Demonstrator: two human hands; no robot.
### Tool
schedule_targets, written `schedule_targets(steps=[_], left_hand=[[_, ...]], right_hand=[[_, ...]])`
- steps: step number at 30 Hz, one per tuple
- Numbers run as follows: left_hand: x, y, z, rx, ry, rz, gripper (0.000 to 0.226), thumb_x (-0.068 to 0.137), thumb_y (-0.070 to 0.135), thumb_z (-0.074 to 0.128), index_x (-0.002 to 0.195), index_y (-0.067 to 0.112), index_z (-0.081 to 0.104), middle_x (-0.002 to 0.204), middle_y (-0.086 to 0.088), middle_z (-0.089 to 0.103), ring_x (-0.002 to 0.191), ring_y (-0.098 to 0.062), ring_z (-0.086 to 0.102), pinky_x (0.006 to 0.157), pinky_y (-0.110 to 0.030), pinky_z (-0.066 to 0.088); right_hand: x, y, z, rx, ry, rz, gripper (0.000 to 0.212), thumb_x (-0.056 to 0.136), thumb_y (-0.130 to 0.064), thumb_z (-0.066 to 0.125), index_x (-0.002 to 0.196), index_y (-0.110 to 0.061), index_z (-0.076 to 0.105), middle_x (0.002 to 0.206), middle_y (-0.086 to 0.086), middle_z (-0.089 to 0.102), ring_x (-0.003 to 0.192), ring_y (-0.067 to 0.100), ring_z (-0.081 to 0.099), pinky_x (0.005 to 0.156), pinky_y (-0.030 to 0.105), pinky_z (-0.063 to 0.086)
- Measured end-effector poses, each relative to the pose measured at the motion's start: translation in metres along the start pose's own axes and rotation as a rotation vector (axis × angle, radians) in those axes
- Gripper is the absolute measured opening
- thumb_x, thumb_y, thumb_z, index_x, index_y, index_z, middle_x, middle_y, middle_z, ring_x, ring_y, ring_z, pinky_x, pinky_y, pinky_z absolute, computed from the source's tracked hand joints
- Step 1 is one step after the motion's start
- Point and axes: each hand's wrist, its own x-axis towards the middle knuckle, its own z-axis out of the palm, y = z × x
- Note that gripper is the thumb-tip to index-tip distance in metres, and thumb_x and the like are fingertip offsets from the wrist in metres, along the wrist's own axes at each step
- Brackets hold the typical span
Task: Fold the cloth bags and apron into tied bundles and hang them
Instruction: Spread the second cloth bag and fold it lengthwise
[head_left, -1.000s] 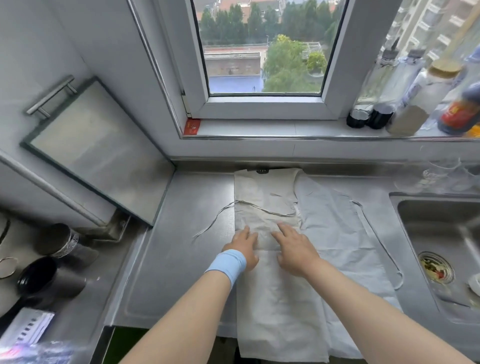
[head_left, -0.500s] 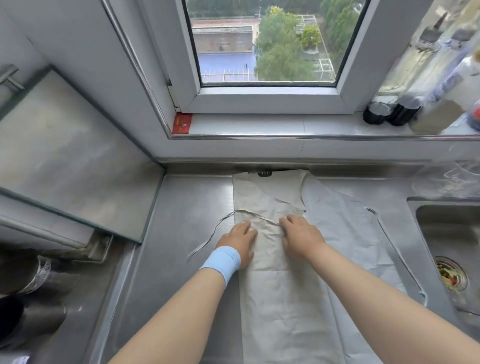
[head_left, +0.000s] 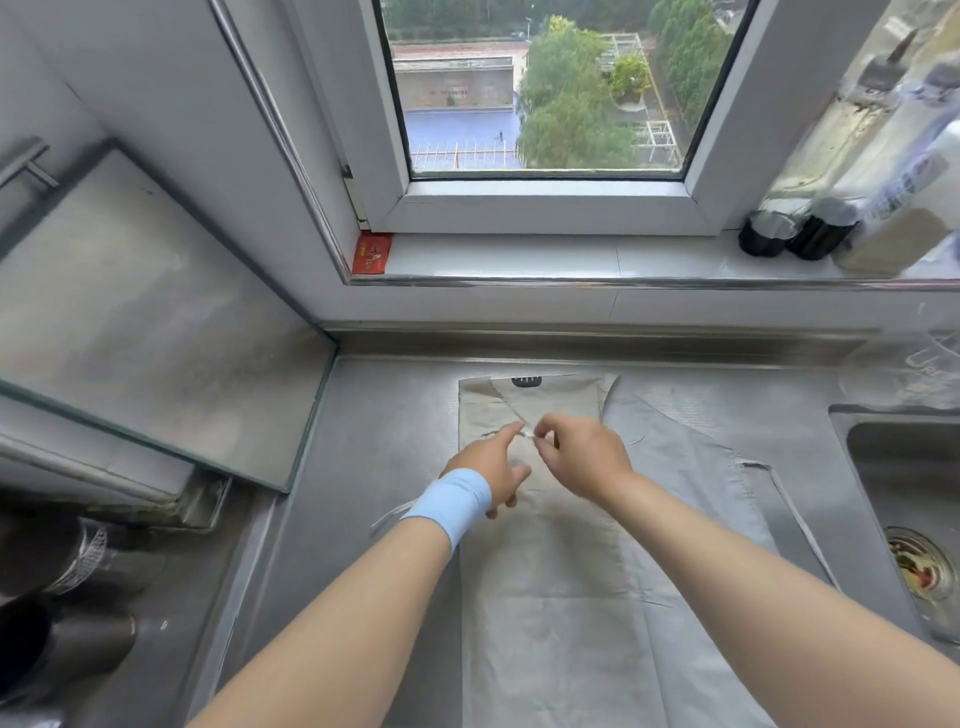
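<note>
View from above of a pale grey apron (head_left: 561, 597) spread flat on a steel counter (head_left: 374, 441), folded lengthwise. Its top edge, with a small black label (head_left: 526, 381), points to twelve o'clock, and its lower part runs out of frame at six o'clock.

Both hands hover over the upper part of the apron, just below the label. The right hand (head_left: 584, 457) is curled, its thumb and forefinger pinching a thin white tie string (head_left: 528, 434) lifted off the cloth. The left hand (head_left: 488, 465), with a blue wristband (head_left: 452, 501), lies at nine o'clock of the right hand, almost touching it. Its forefinger stretches to meet the string at the same spot, with the other fingers bent beneath. Whether it grips the string cannot be told. A loose end of string shows on the counter at eight o'clock of the left hand.

A second tie (head_left: 795, 514) trails along the apron's edge at three o'clock, towards a sink (head_left: 893, 467). Beyond the apron, at twelve o'clock, is a windowsill (head_left: 519, 257) under a window. It holds a small red card (head_left: 371, 253) at its left end and bottles (head_left: 831, 156) at its right.
</note>
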Motion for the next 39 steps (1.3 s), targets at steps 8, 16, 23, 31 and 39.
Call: schedule_targets(steps=[8,16,23,31,39], left_hand=[[0.071,-0.015,-0.067,-0.316,0.096,-0.125,0.023,0.091,0.025,0.057,0.11,0.012,0.058,0.108,-0.01,0.071,0.09,-0.028,0.07,0.087,-0.037,0.054],[0.092,-0.029,-0.062,-0.244,0.356,0.197,0.051,0.087,0.008,0.054,0.135,0.023,0.047,0.131,-0.003,0.051,0.109,-0.024,0.057,0.1,-0.034,0.044],[0.087,-0.043,0.007,0.43,0.121,0.224,0.086,0.087,0.059,0.048,0.154,0.025,0.005,0.161,-0.001,-0.011,0.148,-0.025,-0.011,0.119,-0.039,0.001],[0.091,-0.038,-0.014,0.541,0.184,0.134,0.084,0.087,0.058,0.05,0.153,0.024,0.009,0.162,-0.005,-0.008,0.148,-0.025,-0.006,0.119,-0.042,0.005],[0.02,-0.058,0.066,0.416,0.28,0.282,0.066,0.076,0.057,0.046,0.125,0.015,0.057,0.136,-0.008,0.052,0.126,-0.029,0.049,0.102,-0.04,0.031]], right_hand=[[0.071,0.001,-0.028,0.267,-0.013,0.344,0.014,0.084,-0.024,0.051,0.078,-0.024,0.064,0.068,-0.005,0.073,0.059,0.016,0.071,0.071,0.032,0.058],[0.102,0.029,-0.006,0.218,-0.068,0.555,0.02,0.086,-0.024,0.055,0.078,-0.015,0.071,0.078,0.007,0.074,0.078,0.028,0.07,0.075,0.031,0.056],[0.076,0.03,0.016,0.258,0.07,0.314,0.057,0.085,-0.004,0.055,0.141,-0.01,0.048,0.128,0.014,0.058,0.12,0.031,0.053,0.1,0.035,0.042],[-0.007,0.031,0.051,-0.178,0.113,-0.025,0.047,0.083,-0.024,0.05,0.13,-0.018,0.055,0.141,0.009,0.049,0.13,0.031,0.045,0.102,0.043,0.039],[-0.01,0.034,0.061,-0.269,-0.257,0.015,0.071,0.096,-0.049,0.015,0.158,-0.02,-0.002,0.164,0.005,-0.015,0.151,0.021,-0.014,0.122,0.041,-0.008]])
